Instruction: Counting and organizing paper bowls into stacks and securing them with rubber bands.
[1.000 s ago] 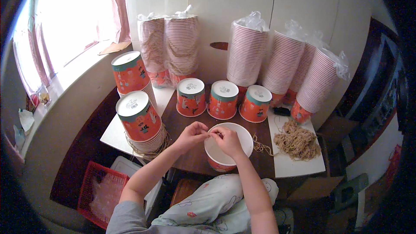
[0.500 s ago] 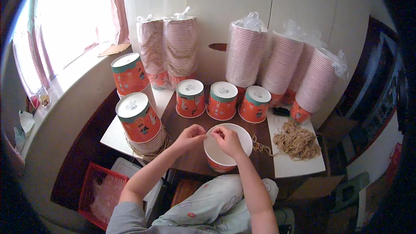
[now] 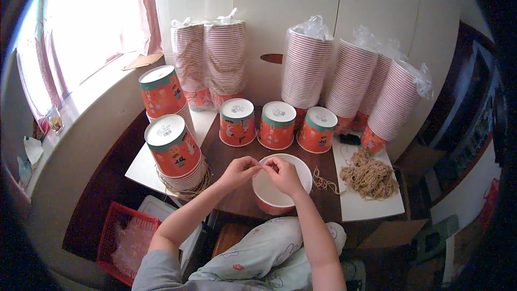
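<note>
An open orange paper bucket with a white inside point(image 3: 301, 180) stands upright at the near edge of the dark table point(image 3: 226, 153). My left hand point(image 3: 240, 172) and my right hand point(image 3: 283, 174) meet over its left rim, fingertips pinched together on a thin tan string between them. Both hands hover just above the bucket's opening. A short loose piece of string point(image 3: 323, 182) lies on the table right of the bucket.
Three upturned orange buckets point(image 3: 276, 124) stand in a row behind. Stacks of upturned buckets point(image 3: 173, 151) sit at left, with string around the nearer stack's base. Bagged tall stacks point(image 3: 344, 75) line the wall. A heap of tan strings point(image 3: 369, 174) lies on white board at right. A red basket point(image 3: 121, 240) sits on the floor.
Both hands stayed over the bucket rim; the fingers shifted slightly while working the string. Nothing else moved.
</note>
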